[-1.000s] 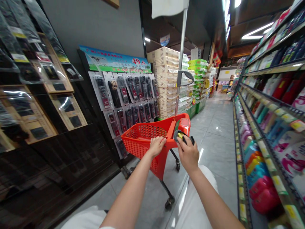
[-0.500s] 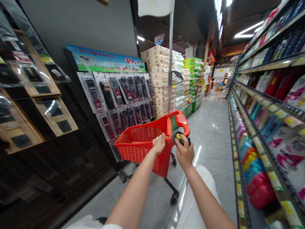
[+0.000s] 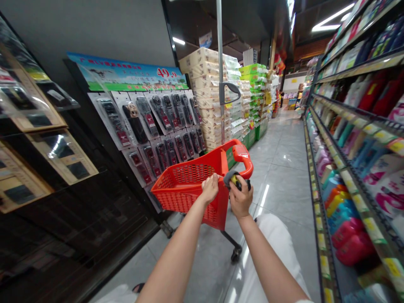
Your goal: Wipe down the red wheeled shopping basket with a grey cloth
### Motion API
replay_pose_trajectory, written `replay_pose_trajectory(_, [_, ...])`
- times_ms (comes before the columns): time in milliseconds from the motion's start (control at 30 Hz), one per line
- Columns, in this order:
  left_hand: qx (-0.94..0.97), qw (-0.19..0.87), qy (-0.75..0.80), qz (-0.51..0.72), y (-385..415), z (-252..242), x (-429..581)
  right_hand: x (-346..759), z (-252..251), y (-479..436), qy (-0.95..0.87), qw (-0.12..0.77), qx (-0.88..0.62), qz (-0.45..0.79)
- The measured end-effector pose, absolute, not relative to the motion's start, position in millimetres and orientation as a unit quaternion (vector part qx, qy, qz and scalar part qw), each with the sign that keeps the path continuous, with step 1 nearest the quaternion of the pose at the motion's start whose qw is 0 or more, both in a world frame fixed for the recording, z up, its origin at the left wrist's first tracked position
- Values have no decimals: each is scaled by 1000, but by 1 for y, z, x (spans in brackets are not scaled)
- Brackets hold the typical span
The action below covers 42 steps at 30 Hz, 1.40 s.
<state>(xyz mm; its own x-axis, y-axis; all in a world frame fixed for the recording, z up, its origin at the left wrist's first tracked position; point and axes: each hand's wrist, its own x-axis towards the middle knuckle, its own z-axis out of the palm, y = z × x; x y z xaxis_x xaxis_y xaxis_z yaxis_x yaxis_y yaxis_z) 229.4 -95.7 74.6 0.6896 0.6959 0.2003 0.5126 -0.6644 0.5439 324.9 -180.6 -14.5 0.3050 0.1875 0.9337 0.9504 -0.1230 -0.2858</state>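
Observation:
A red plastic shopping cart (image 3: 186,201) with a perforated basket stands in front of me. My left hand (image 3: 210,188) is closed on its near side edge, close to the handle end; the fingertips are partly hidden. My right hand (image 3: 240,197) is wrapped round a small grey, yellow and black object (image 3: 232,179), whose kind I cannot make out. That object is right beside the cart's handle (image 3: 248,168); whether they touch is unclear. The part of the basket floor I can see holds nothing.
Belts in packaging hang on a display rack (image 3: 151,122) at left. Behind the cart rises a metal pole (image 3: 220,54) with a grey hook-like grip. Stacked tissue packs (image 3: 203,84) line the aisle. Shelves of bottles (image 3: 350,235) run along the right; grey tiled floor (image 3: 284,176) stretches ahead.
The view has moved forward a little, and the belt rack has shifted left in it. Both hands keep their hold. My right hand with the object is slightly nearer my left.

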Motion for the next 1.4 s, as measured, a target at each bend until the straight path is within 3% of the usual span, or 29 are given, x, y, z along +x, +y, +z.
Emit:
replay_pose_trajectory(300, [886,244,335,206,-90,76,223,300,-69,-179,-552,399,-610,-405])
replay_pose_trajectory(533, [890,250,316,215,-92,76,216,312,-51,-173,-507,460,-621,-382])
replay_pose_trajectory(767, [889,245,324,213,-91,76,212,303,-87,-183,-617,389,-622,-284])
replay_pose_trajectory(933, [889,243,312,231,-93,76,211,305,-58,-174,-525,499,-627,-287])
replay_pose_trajectory(1200, [892,240,309,227,-89,75,206,272,-115,-175,-397,648,-646,-70])
replay_pose_trajectory(1400, [891,244,303,233,-87,75,203,284,-72,-166,-330,740,-586,-19])
